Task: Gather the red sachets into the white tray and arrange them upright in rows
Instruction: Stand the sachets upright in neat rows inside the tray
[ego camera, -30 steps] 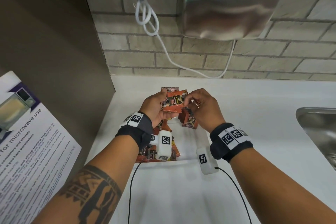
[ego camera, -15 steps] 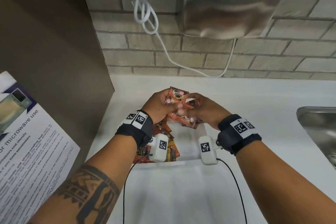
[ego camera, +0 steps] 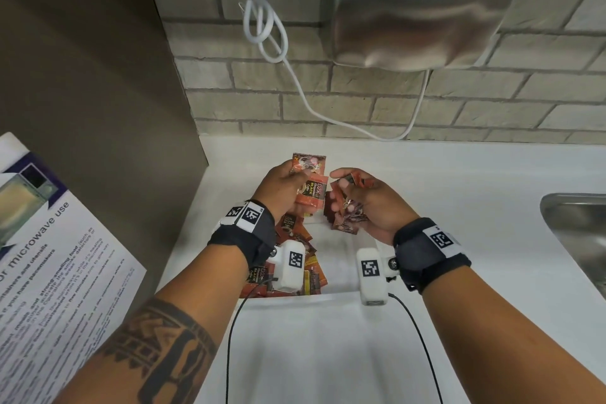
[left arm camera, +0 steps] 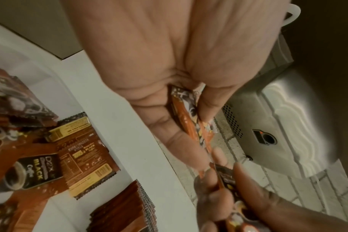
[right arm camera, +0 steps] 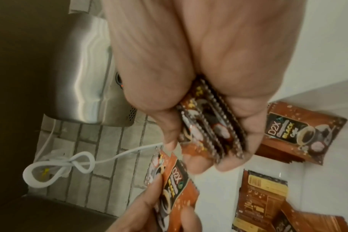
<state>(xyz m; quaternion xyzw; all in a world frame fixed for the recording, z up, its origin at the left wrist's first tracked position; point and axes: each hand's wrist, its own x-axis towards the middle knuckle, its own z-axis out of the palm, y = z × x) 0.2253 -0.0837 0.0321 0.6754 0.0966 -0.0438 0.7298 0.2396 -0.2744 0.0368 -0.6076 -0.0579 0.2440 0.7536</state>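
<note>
White counter (ego camera: 459, 207) runs under a brick wall with a steel hand dryer (ego camera: 423, 6) and a knotted white cable (ego camera: 262, 26); steel sink (ego camera: 580, 233) at the counter's right edge, microwave-use notice (ego camera: 55, 256) off its left edge. White tray (ego camera: 341, 259) sits on the counter below the dryer. Both hands are held just above the tray's far end. Left hand (ego camera: 282, 193) pinches a couple of red sachets (ego camera: 310, 187), thumb against fingers. Right hand (ego camera: 367, 203) clamps a small stack of sachets (right arm camera: 210, 130) edge-on between thumb and fingers. The two hands are near each other; whether they touch is unclear. Loose sachets (ego camera: 295, 252) lie flat and jumbled in the tray's left part; a packed row (left arm camera: 125, 208) stands on edge near the tray's far end.
</note>
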